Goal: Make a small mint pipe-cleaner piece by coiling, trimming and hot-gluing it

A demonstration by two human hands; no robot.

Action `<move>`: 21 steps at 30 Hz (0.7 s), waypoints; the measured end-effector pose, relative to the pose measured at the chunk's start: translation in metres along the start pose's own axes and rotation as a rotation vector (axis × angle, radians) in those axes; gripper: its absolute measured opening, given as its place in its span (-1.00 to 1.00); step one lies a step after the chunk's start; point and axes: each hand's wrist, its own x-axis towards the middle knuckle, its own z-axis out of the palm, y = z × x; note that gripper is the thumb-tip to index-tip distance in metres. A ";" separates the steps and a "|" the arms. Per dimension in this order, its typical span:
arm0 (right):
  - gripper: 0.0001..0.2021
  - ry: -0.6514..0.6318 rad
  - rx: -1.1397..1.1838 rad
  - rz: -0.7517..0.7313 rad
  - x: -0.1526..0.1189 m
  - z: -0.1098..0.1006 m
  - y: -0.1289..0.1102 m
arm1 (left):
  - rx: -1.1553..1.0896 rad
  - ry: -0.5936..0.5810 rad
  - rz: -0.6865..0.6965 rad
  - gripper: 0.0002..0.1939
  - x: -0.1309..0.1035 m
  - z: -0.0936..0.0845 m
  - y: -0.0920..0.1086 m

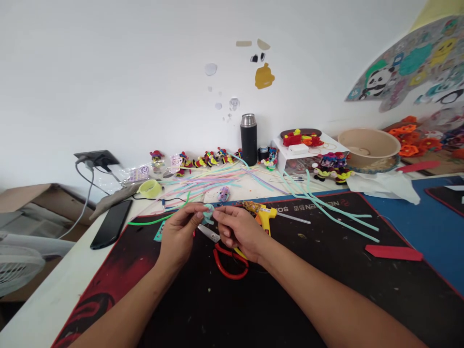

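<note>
Between both hands, above the black mat (282,290), is a small pale teal curled piece (208,211). My left hand (181,232) pinches its left side between thumb and fingers. The fingertips of my right hand (239,229) close on its right side, with the lower fingers curled. Red-handled scissors (232,276) lie under and between the hands, blades pointing up-left. Just beyond my right hand rests a yellow glue gun (267,218). A small purple figure (223,194) sits past the fingertips.
Pale teal fuzzy stems (337,220) cross the mat at right, near a red strip (394,253). A phone (111,224) lies at left. Along the wall stand a black thermos (248,141), small colourful dolls (210,158), a white box (311,150) and a beige bowl (369,145).
</note>
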 end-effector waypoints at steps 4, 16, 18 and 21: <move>-0.60 -0.006 0.004 -0.004 0.000 -0.001 0.001 | 0.016 -0.023 0.027 -0.90 0.000 -0.001 0.000; -0.57 -0.011 0.021 -0.045 0.002 -0.001 0.005 | 0.171 -0.085 0.155 -0.90 -0.002 0.000 0.015; -0.57 -0.008 0.017 -0.044 0.002 -0.001 0.005 | 0.179 -0.088 0.153 -0.89 -0.002 0.000 0.015; -0.59 -0.001 0.013 -0.040 0.002 -0.001 0.005 | 0.154 -0.085 0.129 -0.88 -0.002 -0.001 0.011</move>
